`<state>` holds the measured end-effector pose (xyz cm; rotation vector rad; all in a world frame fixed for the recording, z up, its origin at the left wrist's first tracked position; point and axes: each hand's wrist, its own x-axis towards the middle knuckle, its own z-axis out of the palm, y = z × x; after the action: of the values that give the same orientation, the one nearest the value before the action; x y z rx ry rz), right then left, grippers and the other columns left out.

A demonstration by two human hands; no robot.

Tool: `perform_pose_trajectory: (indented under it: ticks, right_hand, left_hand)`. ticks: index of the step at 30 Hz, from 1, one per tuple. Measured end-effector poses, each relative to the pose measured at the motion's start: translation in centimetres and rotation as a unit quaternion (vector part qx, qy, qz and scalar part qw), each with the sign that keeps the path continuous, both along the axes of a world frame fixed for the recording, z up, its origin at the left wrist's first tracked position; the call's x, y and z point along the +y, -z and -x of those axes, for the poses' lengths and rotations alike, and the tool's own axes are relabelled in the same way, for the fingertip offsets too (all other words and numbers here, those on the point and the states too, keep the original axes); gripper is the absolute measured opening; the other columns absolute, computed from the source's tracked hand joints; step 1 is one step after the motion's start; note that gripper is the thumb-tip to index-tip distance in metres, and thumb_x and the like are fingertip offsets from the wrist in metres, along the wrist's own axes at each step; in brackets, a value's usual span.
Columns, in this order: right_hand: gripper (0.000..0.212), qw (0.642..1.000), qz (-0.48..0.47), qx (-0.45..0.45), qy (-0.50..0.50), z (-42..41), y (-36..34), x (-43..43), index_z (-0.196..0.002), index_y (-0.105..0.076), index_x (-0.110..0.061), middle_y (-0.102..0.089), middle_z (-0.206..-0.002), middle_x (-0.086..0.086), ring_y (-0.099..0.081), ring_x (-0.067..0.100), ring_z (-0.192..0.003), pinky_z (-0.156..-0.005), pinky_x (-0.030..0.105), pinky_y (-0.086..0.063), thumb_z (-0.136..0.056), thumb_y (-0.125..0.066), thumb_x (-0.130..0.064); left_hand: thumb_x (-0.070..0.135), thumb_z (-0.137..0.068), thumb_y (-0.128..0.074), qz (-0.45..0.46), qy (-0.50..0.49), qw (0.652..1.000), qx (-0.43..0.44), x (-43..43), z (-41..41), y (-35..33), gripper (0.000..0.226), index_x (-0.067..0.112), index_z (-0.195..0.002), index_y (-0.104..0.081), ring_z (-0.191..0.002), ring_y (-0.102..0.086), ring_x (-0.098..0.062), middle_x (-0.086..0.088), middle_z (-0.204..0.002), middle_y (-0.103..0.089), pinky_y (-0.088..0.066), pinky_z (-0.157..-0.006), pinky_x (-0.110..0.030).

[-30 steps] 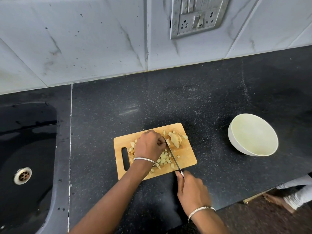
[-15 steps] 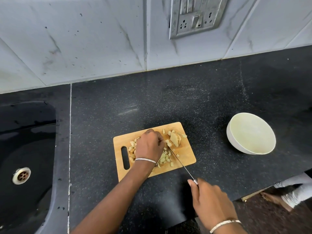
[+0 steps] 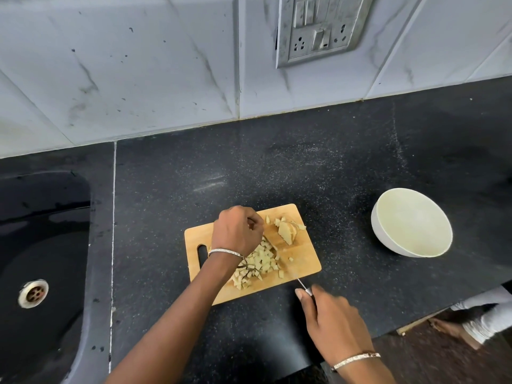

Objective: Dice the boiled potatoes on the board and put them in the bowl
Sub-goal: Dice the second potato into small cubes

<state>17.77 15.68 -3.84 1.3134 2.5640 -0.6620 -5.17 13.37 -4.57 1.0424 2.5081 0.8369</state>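
Entry, dicing step. My left hand (image 3: 237, 231) kept its place over the middle of the cutting board (image 3: 304, 261), fingers curled, tips down at the upper edge of the diced potato (image 3: 261, 261). Whether they pinched a piece was hidden beneath the hand.

My right hand (image 3: 332, 322), lower right of frame, was wrapped round the handle of the knife (image 3: 304, 287). A second earlier this hand sat at the board's near edge with the blade in the dice. It then drew back toward the lower right, and here it was partway in again. The blade was blurred over the board's lower right corner.

Reading: one draw stroke done, the next starting. Dice lay heaped centre and lower left of the board. One larger potato piece (image 3: 286, 231) remained uncut near the upper right corner. The white bowl (image 3: 388, 245), well apart at right, showed no potato. Transfer not begun.
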Motion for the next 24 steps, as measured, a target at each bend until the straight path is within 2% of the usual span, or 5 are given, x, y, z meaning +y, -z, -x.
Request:
perform_pose_trajectory:
  ticks: [5, 7, 13, 18, 24]
  right_hand:
    - [0.042, 1.0, 0.012, 0.019, 0.007, -0.6, -0.5, 0.2, -0.078, -0.034, -0.026, -0.051, -0.07, -0.002, -0.063, 0.029, -0.085, -0.064, 0.04, -0.042, -0.097, -0.021, -0.061]
    - [0.044, 0.999, 0.008, 0.026, 0.017, -0.7, -0.5, 0.5, -0.076, -0.032, -0.025, -0.055, -0.072, -0.002, -0.063, 0.03, -0.084, -0.067, 0.042, -0.046, -0.096, -0.02, -0.062]
    - [0.046, 0.998, 0.009, 0.042, 0.044, -0.1, -0.2, 1.0, -0.077, -0.035, -0.025, -0.058, -0.073, -0.003, -0.061, 0.029, -0.082, -0.07, 0.042, -0.048, -0.096, -0.019, -0.064]
    - [0.046, 0.997, 0.017, 0.06, 0.045, 0.7, 0.7, 1.3, -0.075, -0.039, -0.027, -0.058, -0.072, -0.004, -0.062, 0.028, -0.079, -0.07, 0.043, -0.05, -0.095, -0.021, -0.064]
    - [0.042, 0.997, 0.036, 0.064, 0.037, 1.9, 1.3, 1.3, -0.073, -0.035, -0.029, -0.052, -0.068, -0.005, -0.061, 0.03, -0.075, -0.066, 0.042, -0.05, -0.097, -0.024, -0.062]
  left_hand:
    - [0.009, -0.088, -0.053, 0.041, 0.071, 0.996, 0.025, 1.6, 0.9, 0.5, 0.031, 0.03, -0.099, -0.073, -0.082, -0.062, -0.014, 0.008, -0.095, -0.069, -0.048, -0.068, -0.026]
    - [0.012, -0.089, -0.057, 0.058, 0.096, 0.993, 0.03, 2.2, 1.1, 0.6, 0.028, 0.031, -0.103, -0.072, -0.085, -0.061, -0.014, 0.006, -0.096, -0.064, -0.046, -0.069, -0.025]
    - [0.023, -0.08, -0.075, 0.069, 0.078, 0.994, 0.029, 2.3, 1.3, 0.6, 0.003, 0.025, -0.083, -0.075, -0.083, -0.059, -0.013, 0.008, -0.087, -0.058, -0.039, -0.064, -0.024]
    - [0.032, -0.076, -0.079, 0.053, 0.061, 0.997, 0.018, 1.5, 1.1, 1.0, 0.01, 0.027, -0.083, -0.074, -0.076, -0.052, -0.01, 0.009, -0.087, -0.057, -0.035, -0.062, -0.022]
    - [0.023, -0.08, -0.075, 0.042, 0.053, 0.997, 0.028, 1.4, 0.7, 1.2, 0.005, 0.026, -0.083, -0.076, -0.081, -0.058, -0.013, 0.007, -0.09, -0.06, -0.041, -0.064, -0.024]
